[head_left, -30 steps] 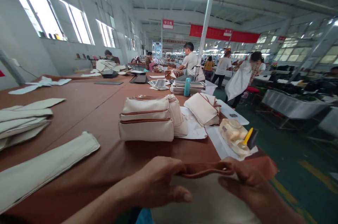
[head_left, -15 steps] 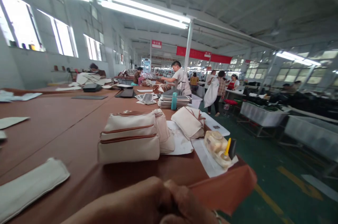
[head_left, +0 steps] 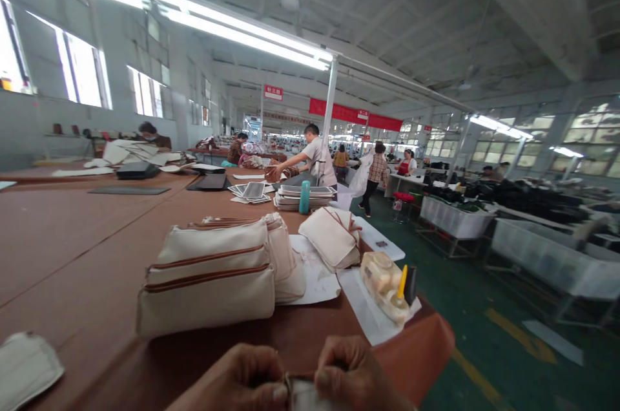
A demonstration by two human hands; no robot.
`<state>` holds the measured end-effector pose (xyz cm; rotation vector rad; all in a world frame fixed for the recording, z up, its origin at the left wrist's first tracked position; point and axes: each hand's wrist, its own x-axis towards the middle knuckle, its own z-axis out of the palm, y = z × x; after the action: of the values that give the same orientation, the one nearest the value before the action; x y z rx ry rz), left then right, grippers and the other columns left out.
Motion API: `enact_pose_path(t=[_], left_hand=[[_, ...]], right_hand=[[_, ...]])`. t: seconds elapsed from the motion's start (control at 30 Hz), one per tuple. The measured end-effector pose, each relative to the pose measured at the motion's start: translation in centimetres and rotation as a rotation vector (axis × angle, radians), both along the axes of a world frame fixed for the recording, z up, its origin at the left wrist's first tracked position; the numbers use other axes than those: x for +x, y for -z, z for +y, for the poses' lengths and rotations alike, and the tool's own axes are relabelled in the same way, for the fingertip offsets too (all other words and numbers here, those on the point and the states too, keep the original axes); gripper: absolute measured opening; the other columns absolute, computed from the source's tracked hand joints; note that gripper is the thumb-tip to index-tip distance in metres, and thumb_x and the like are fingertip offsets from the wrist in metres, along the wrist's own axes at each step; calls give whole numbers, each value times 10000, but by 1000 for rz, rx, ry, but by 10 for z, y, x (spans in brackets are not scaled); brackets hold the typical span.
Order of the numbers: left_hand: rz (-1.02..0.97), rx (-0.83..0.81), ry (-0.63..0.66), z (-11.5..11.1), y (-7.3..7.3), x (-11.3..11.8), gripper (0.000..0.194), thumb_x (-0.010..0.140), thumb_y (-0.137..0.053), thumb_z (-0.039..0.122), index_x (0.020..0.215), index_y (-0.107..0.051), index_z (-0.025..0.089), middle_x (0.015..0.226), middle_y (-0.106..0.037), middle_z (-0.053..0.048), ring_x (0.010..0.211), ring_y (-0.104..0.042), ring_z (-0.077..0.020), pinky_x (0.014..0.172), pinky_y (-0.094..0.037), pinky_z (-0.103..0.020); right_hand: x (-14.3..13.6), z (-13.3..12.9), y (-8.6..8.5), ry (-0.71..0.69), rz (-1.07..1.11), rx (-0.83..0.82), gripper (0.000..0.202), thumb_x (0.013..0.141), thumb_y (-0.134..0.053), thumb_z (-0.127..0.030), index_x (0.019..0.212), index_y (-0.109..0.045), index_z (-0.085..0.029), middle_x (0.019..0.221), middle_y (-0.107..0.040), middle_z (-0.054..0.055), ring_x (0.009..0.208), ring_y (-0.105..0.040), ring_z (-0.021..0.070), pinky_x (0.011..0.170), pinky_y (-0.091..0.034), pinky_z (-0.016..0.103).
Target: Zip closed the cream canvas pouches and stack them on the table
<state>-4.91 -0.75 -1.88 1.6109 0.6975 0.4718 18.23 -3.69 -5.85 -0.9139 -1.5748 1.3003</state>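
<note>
At the bottom of the head view, my left hand [head_left: 245,377] and my right hand [head_left: 352,373] pinch the top edge of a cream pouch [head_left: 306,393] with a brown trim. Its lower part runs out of the picture. Just beyond my hands stands a row of cream pouches [head_left: 213,304] with brown zipper edges, packed side by side on the brown-covered table [head_left: 111,249]. More folded cream pouches [head_left: 329,240] rest behind them to the right. Another cream piece [head_left: 26,369] lies at the lower left.
A plastic container [head_left: 382,275] with a yellow-handled tool [head_left: 402,283] stands near the table's right corner. A teal bottle [head_left: 304,198] is beside stacked panels. A co-worker [head_left: 317,156] reaches over the table farther back. White bins [head_left: 547,256] stand along the aisle.
My hands were close together and have moved apart, and the cream pouch between them now shows. The view has turned slightly right and up. The co-worker's arms reach further left.
</note>
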Motion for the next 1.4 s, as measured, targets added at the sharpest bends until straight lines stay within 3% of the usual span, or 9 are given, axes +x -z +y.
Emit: enact_pose_path(t=[0.1,0.23,0.53,0.67,0.87,1.03,1.2,1.3,1.4], left_hand=[[47,73,7,3,-13,10,572,706,-676,658,744,-665,88,690,-546,-19,611,-417,-114,524,-301,-202],[198,152,8,-2,-14,21,527,736,-662,622,728,-642,96,601,-420,35,564,-317,-90,468,-216,-199],[98,20,100,-7,-14,25,404,828,-611,514,801,-675,116,761,-574,-6,678,-445,-118,600,-355,-191],[135,55,83,-4,-11,29,371,853,-588,474,771,-634,115,728,-530,4,657,-417,-113,587,-352,-194],[193,232,109,-3,-15,29,263,915,-517,315,751,-599,127,719,-455,35,670,-393,-100,601,-330,-193],[221,99,63,-5,-10,26,297,882,-566,399,804,-617,118,676,-435,40,618,-343,-96,536,-288,-200],[190,-82,18,-7,0,30,384,822,-618,479,807,-630,96,668,-473,19,603,-347,-101,516,-268,-207],[140,-179,1,-10,5,30,335,818,-622,425,807,-650,91,674,-495,11,610,-355,-102,544,-281,-215],[134,-192,-39,-14,7,29,249,806,-614,337,783,-665,94,648,-495,20,593,-339,-96,535,-269,-216]], right_hand=[[9,2,-14,-71,-80,97,384,794,-691,-505,742,-630,-129,625,-487,-21,564,-383,83,498,-278,201],[6,-8,-17,-199,-82,90,377,882,-577,-518,974,-607,-154,750,-517,-6,639,-428,109,564,-339,216],[5,-23,-16,-94,-139,-20,276,980,-444,-423,921,-548,-174,782,-538,2,711,-476,141,658,-381,253],[5,-19,-21,-70,-194,-1,268,929,-522,-430,891,-552,-166,761,-501,-13,694,-444,137,626,-360,245],[2,-18,-20,-69,-98,-160,199,867,-607,-325,812,-559,-139,742,-554,1,684,-461,131,635,-366,245],[0,-21,-15,-21,-81,-248,202,875,-608,-332,830,-580,-137,717,-536,-10,629,-420,108,561,-324,220],[1,-25,-26,-29,-329,-30,153,920,-536,-265,828,-596,-158,757,-571,5,686,-500,131,596,-380,227],[2,-27,-31,-24,-465,167,107,941,-488,-195,877,-573,-179,807,-619,18,728,-569,142,653,-414,239],[1,-28,-23,-7,-537,351,84,954,-457,-174,919,-531,-189,856,-640,43,766,-606,157,678,-438,244]])
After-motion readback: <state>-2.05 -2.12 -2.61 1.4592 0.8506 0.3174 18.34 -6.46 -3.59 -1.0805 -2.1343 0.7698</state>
